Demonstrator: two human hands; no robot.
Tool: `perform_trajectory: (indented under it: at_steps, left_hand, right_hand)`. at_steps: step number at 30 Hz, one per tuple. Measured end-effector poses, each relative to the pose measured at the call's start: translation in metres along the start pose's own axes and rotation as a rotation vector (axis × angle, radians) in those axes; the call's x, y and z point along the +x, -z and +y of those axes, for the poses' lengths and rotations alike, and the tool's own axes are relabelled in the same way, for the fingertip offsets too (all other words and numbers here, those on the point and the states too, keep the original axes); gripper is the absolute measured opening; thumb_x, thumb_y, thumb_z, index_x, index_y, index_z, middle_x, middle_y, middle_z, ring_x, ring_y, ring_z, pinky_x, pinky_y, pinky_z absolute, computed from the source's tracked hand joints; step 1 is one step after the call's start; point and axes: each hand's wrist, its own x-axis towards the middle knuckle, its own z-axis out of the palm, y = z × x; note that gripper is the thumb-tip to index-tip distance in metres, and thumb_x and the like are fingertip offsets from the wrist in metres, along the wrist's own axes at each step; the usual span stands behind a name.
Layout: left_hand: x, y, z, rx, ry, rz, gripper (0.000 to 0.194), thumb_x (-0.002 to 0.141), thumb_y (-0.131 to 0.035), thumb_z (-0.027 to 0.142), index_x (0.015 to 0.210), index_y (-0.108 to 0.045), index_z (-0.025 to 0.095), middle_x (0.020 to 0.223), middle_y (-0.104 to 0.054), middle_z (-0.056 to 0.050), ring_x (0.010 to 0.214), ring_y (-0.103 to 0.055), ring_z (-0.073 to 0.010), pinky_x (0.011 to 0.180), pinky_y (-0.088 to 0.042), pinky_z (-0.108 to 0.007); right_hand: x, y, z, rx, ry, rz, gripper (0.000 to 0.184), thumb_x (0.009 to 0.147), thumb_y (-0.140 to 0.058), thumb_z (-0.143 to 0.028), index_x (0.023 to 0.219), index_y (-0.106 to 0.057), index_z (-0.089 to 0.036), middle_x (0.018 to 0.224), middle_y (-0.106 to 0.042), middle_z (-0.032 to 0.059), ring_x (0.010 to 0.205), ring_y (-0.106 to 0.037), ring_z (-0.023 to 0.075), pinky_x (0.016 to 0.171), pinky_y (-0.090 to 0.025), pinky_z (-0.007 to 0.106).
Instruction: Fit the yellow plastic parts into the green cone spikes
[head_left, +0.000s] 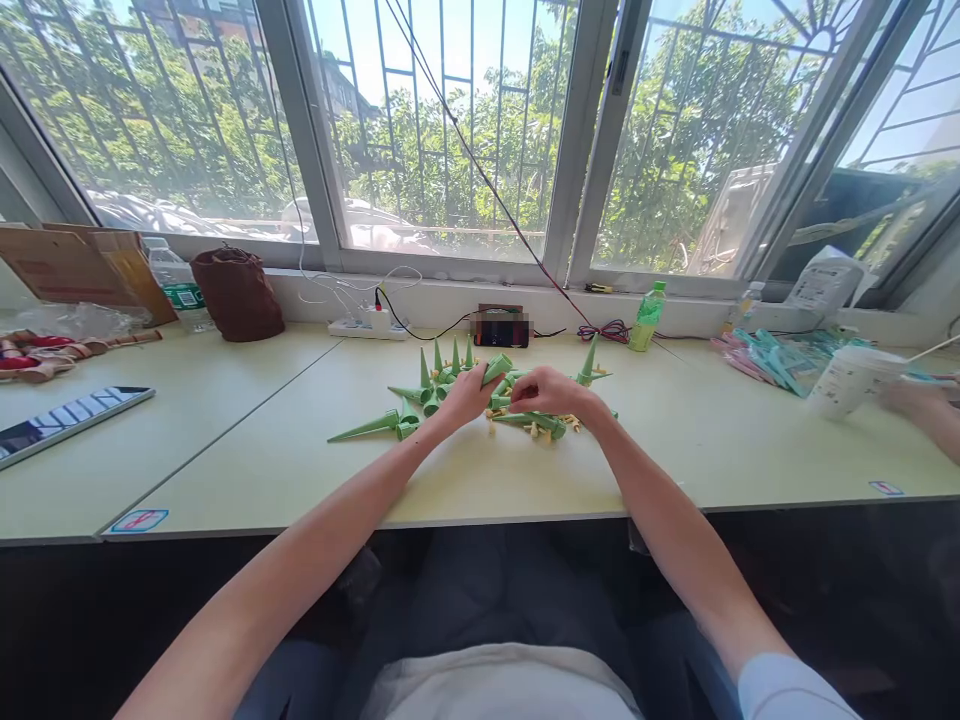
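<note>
In the head view my left hand (465, 394) is closed around a green plastic cone-shaped piece (498, 367), its wide open end tilted up to the right. Just to the right, my right hand (553, 390) has its fingers bent together over the pile; what they grip, if anything, is hidden. Around both hands are several similar green cones; one upright cone (589, 358) is at the right, and a long cone (366, 427) lies on its side at the left. Small yellowish pieces (535, 432) are scattered among them, too small to name.
A phone (501, 328) leans behind the pile, beside coiled cable (606, 331) and a green-labelled bottle (648, 318). A power strip (369, 326) and brown bag (238, 292) stand left. Another person's hand (926, 408) is at the far right, near a white cup (856, 381).
</note>
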Motion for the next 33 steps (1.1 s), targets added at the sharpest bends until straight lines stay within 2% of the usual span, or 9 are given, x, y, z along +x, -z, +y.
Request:
perform_trajectory:
  at_steps: [2,4,7,9,12,18,23,29,33]
  left_hand:
    - [0.001,0.0,0.0,-0.019,-0.003,0.021,0.023,0.094,-0.045,0.036,0.08,-0.052,0.019,0.071,-0.056,-0.001,0.064,-0.05,-0.0146,0.06,-0.033,-0.025]
    - [0.002,0.0,-0.001,-0.043,-0.001,0.041,0.023,0.094,-0.044,0.036,0.081,-0.052,0.019,0.071,-0.056,-0.001,0.063,-0.049,-0.0143,0.06,-0.034,-0.025]
    - [0.003,0.0,-0.003,-0.058,0.007,0.058,0.025,0.094,-0.043,0.037,0.08,-0.052,0.018,0.07,-0.056,-0.002,0.063,-0.048,-0.0142,0.059,-0.033,-0.025]
    - [0.003,-0.001,-0.003,-0.06,0.008,0.057,0.025,0.094,-0.043,0.038,0.08,-0.052,0.018,0.069,-0.055,-0.002,0.062,-0.047,-0.0143,0.058,-0.032,-0.025]
    - [0.002,-0.002,-0.004,-0.06,0.013,0.037,0.026,0.094,-0.044,0.039,0.078,-0.05,0.019,0.067,-0.054,-0.001,0.061,-0.046,-0.0143,0.058,-0.032,-0.025]
    - [0.003,-0.003,-0.003,-0.141,-0.013,-0.008,0.031,0.092,-0.046,0.041,0.07,-0.044,0.019,0.064,-0.047,0.001,0.058,-0.039,-0.0118,0.056,-0.029,-0.025]
    - [0.003,-0.001,-0.001,-0.479,0.095,-0.25,0.037,0.089,-0.049,0.053,0.074,-0.048,0.018,0.056,-0.032,0.005,0.046,-0.028,-0.0076,0.045,-0.023,-0.023]
    - [0.002,0.013,0.005,-0.639,0.247,-0.382,0.049,0.083,-0.052,0.065,0.088,-0.057,0.017,0.055,-0.037,0.005,0.039,-0.027,-0.0056,0.038,-0.018,-0.022]
    - [0.002,0.026,0.007,-0.591,0.252,-0.436,0.052,0.081,-0.053,0.068,0.085,-0.061,0.016,0.056,-0.042,0.003,0.041,-0.029,-0.006,0.038,-0.023,-0.022]
  right_hand:
    - [-0.002,0.008,0.0,0.077,0.01,0.159,0.03,0.077,-0.066,-0.044,0.074,-0.07,-0.014,0.062,-0.058,-0.0004,0.057,-0.046,0.0102,0.055,-0.035,0.024]
    - [-0.001,0.014,0.002,0.11,0.027,0.43,0.034,0.08,-0.064,-0.047,0.078,-0.068,-0.014,0.068,-0.061,0.0019,0.061,-0.049,0.0118,0.058,-0.038,0.025]
    - [0.003,0.017,0.012,-0.037,0.016,0.843,0.033,0.086,-0.057,-0.046,0.079,-0.066,-0.015,0.072,-0.061,0.0042,0.061,-0.049,0.0131,0.06,-0.039,0.027]
    - [0.008,0.015,0.021,-0.198,0.021,0.943,0.031,0.091,-0.053,-0.041,0.081,-0.066,-0.015,0.076,-0.061,0.0056,0.064,-0.05,0.0143,0.065,-0.04,0.028]
    - [0.015,0.01,0.033,-0.37,-0.004,0.894,0.028,0.095,-0.047,-0.033,0.085,-0.066,-0.015,0.082,-0.062,0.0079,0.071,-0.054,0.0164,0.068,-0.039,0.028]
    - [0.027,0.001,0.045,-0.551,-0.227,0.634,0.026,0.094,-0.046,-0.022,0.082,-0.068,-0.017,0.088,-0.065,0.0092,0.078,-0.058,0.0189,0.066,-0.035,0.028]
    - [0.029,-0.002,0.053,-0.489,-0.305,0.485,0.017,0.088,-0.055,-0.021,0.085,-0.071,-0.017,0.09,-0.07,0.0088,0.082,-0.06,0.0193,0.07,-0.038,0.027]
    - [0.025,-0.005,0.052,-0.337,-0.194,0.555,0.019,0.086,-0.057,-0.021,0.098,-0.071,-0.015,0.081,-0.07,0.0073,0.076,-0.061,0.0172,0.074,-0.043,0.027]
    - [0.021,-0.012,0.041,-0.217,-0.091,0.582,0.018,0.086,-0.056,-0.025,0.089,-0.07,-0.015,0.074,-0.069,0.0056,0.069,-0.061,0.0152,0.071,-0.044,0.027]
